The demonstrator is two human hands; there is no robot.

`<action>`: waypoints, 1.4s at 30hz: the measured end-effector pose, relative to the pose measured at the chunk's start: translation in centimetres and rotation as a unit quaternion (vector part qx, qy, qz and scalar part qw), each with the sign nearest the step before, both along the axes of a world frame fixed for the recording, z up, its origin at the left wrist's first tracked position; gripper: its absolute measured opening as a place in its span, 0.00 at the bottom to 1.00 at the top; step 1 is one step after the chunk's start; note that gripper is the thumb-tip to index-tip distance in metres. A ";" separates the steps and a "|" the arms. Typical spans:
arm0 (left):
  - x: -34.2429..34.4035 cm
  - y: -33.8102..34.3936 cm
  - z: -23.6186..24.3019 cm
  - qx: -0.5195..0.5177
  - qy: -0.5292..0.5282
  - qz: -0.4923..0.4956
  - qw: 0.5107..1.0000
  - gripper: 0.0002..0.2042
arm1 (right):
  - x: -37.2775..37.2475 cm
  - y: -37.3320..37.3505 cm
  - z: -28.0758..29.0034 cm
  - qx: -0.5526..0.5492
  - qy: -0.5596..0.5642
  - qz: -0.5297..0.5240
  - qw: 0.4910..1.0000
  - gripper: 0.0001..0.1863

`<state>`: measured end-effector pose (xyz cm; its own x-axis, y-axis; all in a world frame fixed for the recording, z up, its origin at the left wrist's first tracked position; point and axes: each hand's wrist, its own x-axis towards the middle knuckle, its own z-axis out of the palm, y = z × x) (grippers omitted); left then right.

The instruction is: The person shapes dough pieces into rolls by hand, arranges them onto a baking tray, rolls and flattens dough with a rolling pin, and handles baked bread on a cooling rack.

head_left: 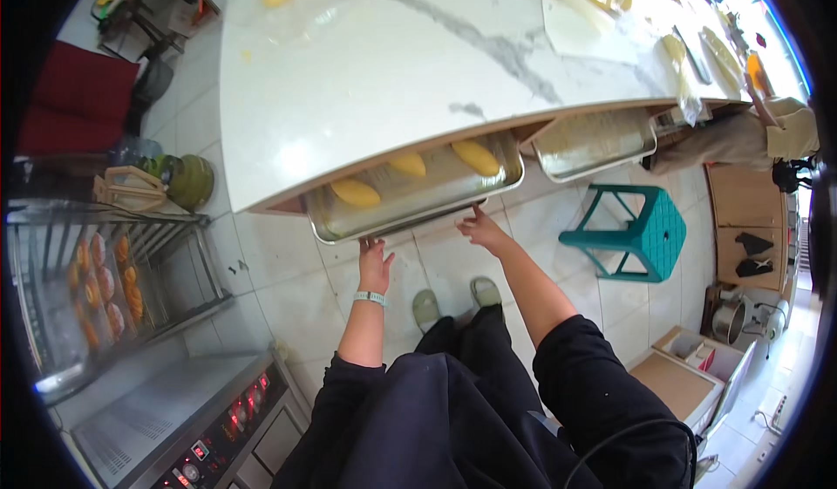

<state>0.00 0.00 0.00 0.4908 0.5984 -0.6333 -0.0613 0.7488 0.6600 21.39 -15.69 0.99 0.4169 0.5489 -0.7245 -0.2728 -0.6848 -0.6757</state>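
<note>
A metal baking tray juts out from under the marble-topped table, with several yellow oval dough pieces spaced along it. Beneath its front edge shows the thin dark rim of what looks like another tray. My left hand, with a pale band on the wrist, reaches to the front edge near the left corner; its fingertips are partly hidden there and its thumb stands apart. Further right, my right hand has its fingers spread, one fingertip at the lower rim. Neither hand visibly wraps around a tray.
A second metal tray sticks out to the right. A green plastic stool stands on the tiled floor. At left are a rack with baked bread and an oven with lit controls. Another person is at the far right.
</note>
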 end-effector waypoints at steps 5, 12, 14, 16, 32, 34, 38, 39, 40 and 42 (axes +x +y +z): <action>-1.4 1.0 4.4 0.068 0.144 -0.225 0.961 0.26 | -1.2 -1.9 8.0 0.092 -0.051 0.140 0.985 0.15; -4.5 -5.0 21.2 0.142 0.028 -0.294 0.945 0.13 | 0.9 -10.5 24.9 0.185 -0.485 0.080 0.851 0.07; -4.3 -5.3 23.2 0.196 0.086 -0.162 0.963 0.11 | 4.7 -7.9 28.7 0.206 -0.494 0.009 0.844 0.05; -2.4 -5.2 26.1 0.339 0.153 -0.017 0.928 0.07 | 8.7 -5.0 31.0 0.220 -0.498 -0.056 0.837 0.05; 25.9 23.4 34.0 0.686 0.468 -0.071 0.552 0.05 | 22.4 29.5 26.5 0.167 -0.549 0.215 0.790 0.21; 25.6 24.7 36.2 0.709 0.441 -0.002 0.551 0.04 | 23.2 32.7 26.1 0.181 -0.596 0.187 0.760 0.19; 26.4 24.7 36.2 0.815 0.267 0.151 0.492 0.06 | 26.6 38.6 25.9 0.173 -0.590 0.290 0.733 0.14; 26.5 22.8 35.1 0.756 0.213 0.073 0.615 0.06 | 26.5 39.5 25.9 0.254 -0.599 0.320 0.689 0.12; 26.9 20.8 33.9 0.674 0.149 -0.005 0.723 0.07 | 26.4 40.2 25.9 0.330 -0.604 0.345 0.638 0.10; 27.9 19.1 32.1 0.575 0.201 -0.176 0.773 0.09 | 26.7 42.1 26.5 0.249 -0.602 0.394 0.648 0.10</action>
